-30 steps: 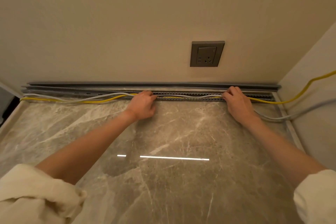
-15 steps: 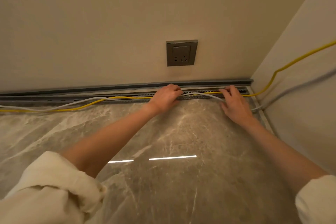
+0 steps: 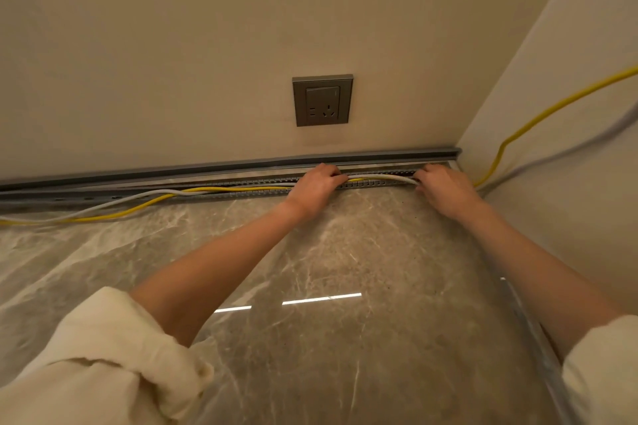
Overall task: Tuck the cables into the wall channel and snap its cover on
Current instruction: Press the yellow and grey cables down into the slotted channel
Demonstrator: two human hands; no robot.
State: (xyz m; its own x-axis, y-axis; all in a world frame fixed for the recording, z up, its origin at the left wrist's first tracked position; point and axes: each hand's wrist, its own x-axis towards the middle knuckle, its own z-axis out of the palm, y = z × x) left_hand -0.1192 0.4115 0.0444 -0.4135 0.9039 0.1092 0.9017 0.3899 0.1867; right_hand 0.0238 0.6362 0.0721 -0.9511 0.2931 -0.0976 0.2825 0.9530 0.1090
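Two cables (one yellow (image 3: 145, 206), one white (image 3: 376, 177)) are seen along the slotted channel (image 3: 255, 187) below one socket (image 3: 322, 100). Both are gripped there by the curled left hand (image 3: 316, 187) and right hand (image 3: 445, 188).

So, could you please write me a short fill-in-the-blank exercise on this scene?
1. Two cables run along the channel: one white, one ____.
2. Both hands, left and right, are on the cables below the wall ____.
3. At the far left, the cables lie on the ____, outside the channel.

Missing words: yellow; socket; floor
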